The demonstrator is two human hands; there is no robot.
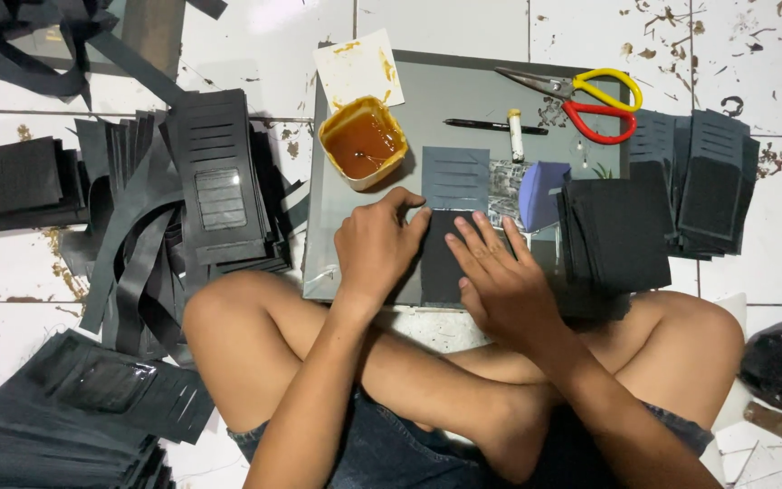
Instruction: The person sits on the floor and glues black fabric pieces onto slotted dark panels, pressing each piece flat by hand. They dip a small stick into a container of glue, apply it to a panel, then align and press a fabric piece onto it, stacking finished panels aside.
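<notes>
Lying flat under both hands, the black piece rests on the grey board.

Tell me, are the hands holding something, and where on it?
Nothing is lifted. Both the left hand and right hand press flat on a dark rectangular piece lying on the grey board, fingers along its upper part.

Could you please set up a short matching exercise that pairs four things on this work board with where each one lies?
Things:
1. scissors
2. glue tub
3. pen
4. black sheet

Places:
A. under both hands
B. far right corner of the board
C. far left part of the board, beside a stained card
D. middle of the far edge, left of the scissors

Pairs: 1-B, 2-C, 3-D, 4-A
</notes>
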